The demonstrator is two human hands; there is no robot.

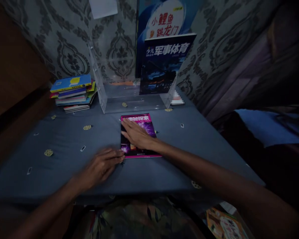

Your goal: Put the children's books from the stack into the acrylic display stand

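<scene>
A closed purple and black book (142, 151) with a pink border lies flat on the table in front of me. My right hand (137, 133) rests on its cover, palm down with the fingers stretched out, hiding part of the title and picture. At the lower left corner of the book, my left hand (105, 162) touches the edge with its fingertips, fingers extended and slightly blurred. Behind the book stands a clear acrylic rack (132, 105). A dark blue book (161, 71) leans upright in its right side, in front of a larger blue book (164, 20).
A stack of books (73, 93) sits at the table's back left. The blue-grey cloth (179, 142) carries small printed fruit shapes. Patterned wallpaper (74, 49) rises behind. More books (225, 224) lie below the table's front right edge, and a light blue cloth (269, 127) is at the right.
</scene>
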